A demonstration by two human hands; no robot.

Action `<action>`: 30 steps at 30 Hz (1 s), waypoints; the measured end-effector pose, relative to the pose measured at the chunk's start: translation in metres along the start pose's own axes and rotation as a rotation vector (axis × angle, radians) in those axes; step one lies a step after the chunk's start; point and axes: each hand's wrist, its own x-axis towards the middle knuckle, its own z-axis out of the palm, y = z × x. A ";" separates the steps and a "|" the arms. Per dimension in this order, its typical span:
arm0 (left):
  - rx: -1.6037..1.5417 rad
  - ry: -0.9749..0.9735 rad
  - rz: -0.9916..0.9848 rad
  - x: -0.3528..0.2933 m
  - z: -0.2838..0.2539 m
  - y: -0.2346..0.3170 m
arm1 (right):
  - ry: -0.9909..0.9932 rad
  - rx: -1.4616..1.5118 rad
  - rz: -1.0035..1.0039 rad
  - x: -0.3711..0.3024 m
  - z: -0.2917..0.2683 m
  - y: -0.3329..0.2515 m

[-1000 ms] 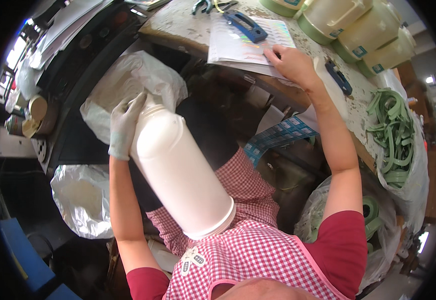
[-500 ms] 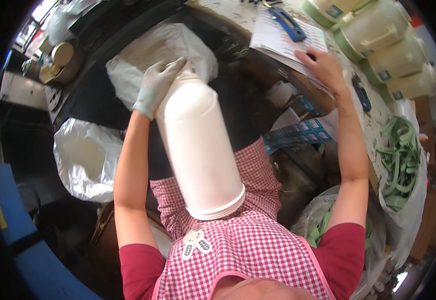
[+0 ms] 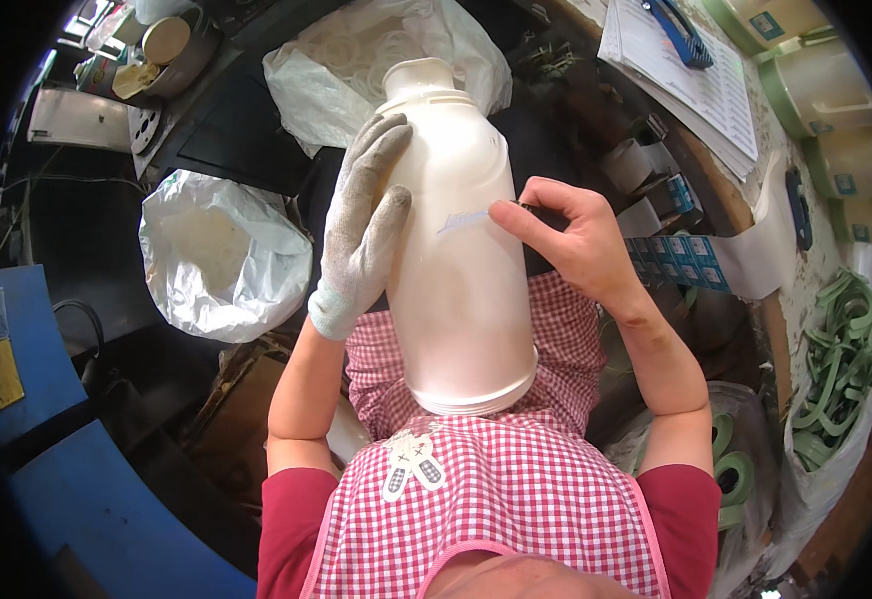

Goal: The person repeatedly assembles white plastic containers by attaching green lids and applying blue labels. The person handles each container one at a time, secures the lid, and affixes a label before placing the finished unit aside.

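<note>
A large white plastic bottle (image 3: pixel 456 319) lies along my lap, its narrow neck pointing away and its ridged wide end against my apron (image 3: pixel 516 469). My left hand (image 3: pixel 364 215), in a pale glove with greyed fingers, rests on the bottle's left side, fingers stretched flat and thumb apart. My bare right hand (image 3: pixel 571 235) is closed in a pinch at the bottle's right side. A small dark tip shows by its fingers; the rest of that object is hidden. Bluish scribbled marks (image 3: pixel 463 221) show on the bottle wall beside the right fingertips.
White bags (image 3: pixel 171 290) stand left and beyond the bottle. At the right, a worktop (image 3: pixel 771 110) holds papers (image 3: pixel 671 85), a blue cutter (image 3: pixel 678 32) and green-and-cream containers (image 3: pixel 836 95). A sticker strip (image 3: pixel 691 260) hangs off its edge. Green straps (image 3: pixel 836 369) fill a bag.
My right hand has left the papers and come to the bottle, now pinched. My left hand has slid from the neck to the bottle's side. Bluish marks now show. The view has shifted.
</note>
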 end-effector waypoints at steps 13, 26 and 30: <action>-0.011 -0.111 -0.131 0.027 -0.018 0.015 | 0.049 -0.560 0.079 -0.001 -0.001 -0.020; 0.868 -0.138 -0.328 0.113 0.037 0.004 | 0.020 -0.313 -0.327 -0.026 0.020 0.003; 0.835 0.016 -0.272 0.132 0.020 -0.017 | 0.467 -0.639 -0.288 -0.001 -0.089 -0.019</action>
